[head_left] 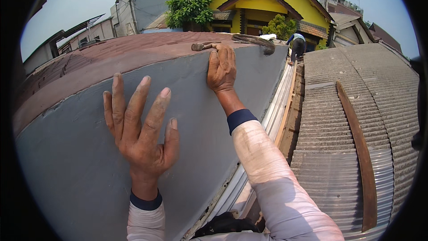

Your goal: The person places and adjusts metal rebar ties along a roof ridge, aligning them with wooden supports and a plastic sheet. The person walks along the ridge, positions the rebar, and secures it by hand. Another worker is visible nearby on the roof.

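Note:
My left hand is raised with its fingers spread, holding nothing, in front of the smooth grey wall. Whether its palm touches the wall I cannot tell. Farther up and to the right, my right hand is closed over the wall's top edge, with the fingertips hidden behind the rim. Just beside those fingers, a brown, blunt-ended object lies on top of the wall; its kind is unclear. A dark looped bundle like rope or hose rests on the edge to the right.
Brown roof tiles spread beyond the wall. A pale metal gutter and a wooden strip run along its foot. To the right lies a corrugated roof with a loose plank. Another person bends over at the far end.

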